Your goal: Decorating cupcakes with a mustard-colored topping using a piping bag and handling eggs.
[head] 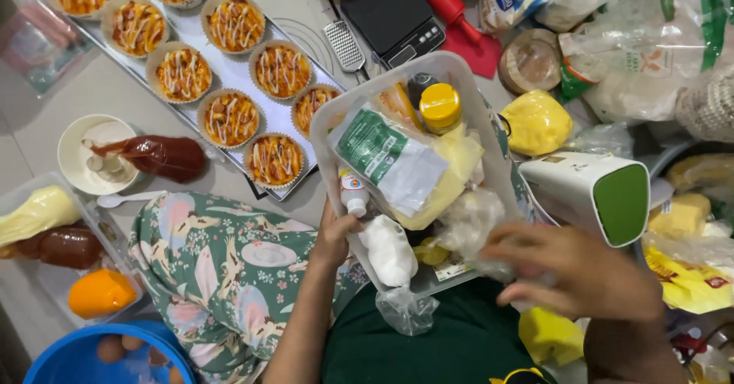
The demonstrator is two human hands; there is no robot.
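A clear plastic box (330, 128) packed with baking supplies rests on my lap. My left hand (335, 237) grips its near left edge. My right hand (582, 269) reaches into the box's near right corner and closes on a clear plastic bag (472, 223); the hand is blurred. Inside the box lie a green-and-white packet (382, 155), a yellow-lidded jar (440, 106), a small white bottle (354, 194) and a white bag (390, 250).
A tray (233, 71) of several topped pastries in paper cups lies at upper left. A red sauce bag (164, 157) rests on a white bowl (73, 158). A black scale (391, 13), grater (344, 45), a white-and-green appliance (596, 193) and a blue bowl (53, 361) of eggs surround me.
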